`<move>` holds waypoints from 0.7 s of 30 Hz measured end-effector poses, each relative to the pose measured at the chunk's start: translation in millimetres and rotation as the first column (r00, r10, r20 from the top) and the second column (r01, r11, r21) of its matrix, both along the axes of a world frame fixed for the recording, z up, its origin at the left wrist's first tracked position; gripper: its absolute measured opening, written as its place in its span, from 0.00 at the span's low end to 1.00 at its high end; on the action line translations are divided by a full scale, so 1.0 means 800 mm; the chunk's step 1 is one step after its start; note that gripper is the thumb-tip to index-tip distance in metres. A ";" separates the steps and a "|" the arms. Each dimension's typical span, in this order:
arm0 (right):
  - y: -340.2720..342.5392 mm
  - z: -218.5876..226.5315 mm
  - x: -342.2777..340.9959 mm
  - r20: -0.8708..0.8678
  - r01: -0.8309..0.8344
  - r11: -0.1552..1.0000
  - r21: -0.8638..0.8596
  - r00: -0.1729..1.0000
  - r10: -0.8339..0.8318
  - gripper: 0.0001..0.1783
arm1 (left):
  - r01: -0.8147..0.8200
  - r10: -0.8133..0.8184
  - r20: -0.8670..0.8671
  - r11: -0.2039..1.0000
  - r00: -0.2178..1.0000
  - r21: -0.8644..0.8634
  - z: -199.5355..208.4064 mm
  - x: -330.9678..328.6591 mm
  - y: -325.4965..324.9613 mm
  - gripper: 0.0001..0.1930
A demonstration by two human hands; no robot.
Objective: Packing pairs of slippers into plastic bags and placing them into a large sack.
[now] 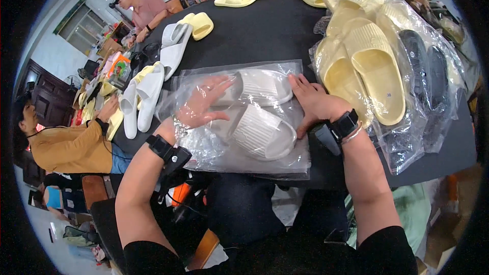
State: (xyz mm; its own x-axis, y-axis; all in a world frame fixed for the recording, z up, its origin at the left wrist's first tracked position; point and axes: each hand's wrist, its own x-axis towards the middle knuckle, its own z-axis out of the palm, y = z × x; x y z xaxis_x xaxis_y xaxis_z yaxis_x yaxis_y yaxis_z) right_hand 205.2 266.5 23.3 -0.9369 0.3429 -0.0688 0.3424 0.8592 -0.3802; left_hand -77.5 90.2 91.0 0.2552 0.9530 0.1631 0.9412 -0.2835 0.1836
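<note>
A pair of light grey slide slippers (259, 133) lies side by side in a clear plastic bag (300, 165) on the black table. My left hand (204, 103) is at the bag's left end, fingers stretched out over the heel ends of the slippers. Some film shines around its wrist; I cannot tell whether the hand is inside the bag or on top. My right hand (317, 101) rests at the bag's right side, against the rounded toe ends, with thumb and fingers spread. Neither hand grips anything.
At the right, bagged yellow slippers (377, 71) are heaped with bagged black slippers (415, 63). White slides (148, 91) and yellow slides (201, 25) line the left of the black table (249, 35). A person in a tan sleeve (76, 140) works at the left; others sit farther back.
</note>
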 end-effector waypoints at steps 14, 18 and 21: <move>-0.001 0.003 -0.003 -0.011 0.013 0.999 -0.044 1.000 -0.013 0.82 | -0.004 0.011 -0.043 0.990 0.999 0.141 -0.065 -0.009 0.039 0.17; 0.001 0.006 0.002 0.022 0.025 0.999 -0.043 0.999 -0.024 0.82 | 0.036 -0.036 -0.061 0.999 0.997 0.007 -0.021 -0.008 0.019 0.17; -0.002 0.008 -0.003 0.055 0.029 0.999 -0.027 0.998 -0.027 0.83 | 0.046 -0.046 -0.014 0.999 0.999 -0.027 -0.022 -0.011 0.006 0.21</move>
State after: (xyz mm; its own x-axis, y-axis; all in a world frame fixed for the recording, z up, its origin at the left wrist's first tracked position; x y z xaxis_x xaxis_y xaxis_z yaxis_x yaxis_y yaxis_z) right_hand 202.7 264.7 29.6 -0.9215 0.3660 -0.1296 0.3870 0.8383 -0.3841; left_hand -86.1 94.8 73.4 0.3013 0.9442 0.1335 0.9298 -0.3219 0.1785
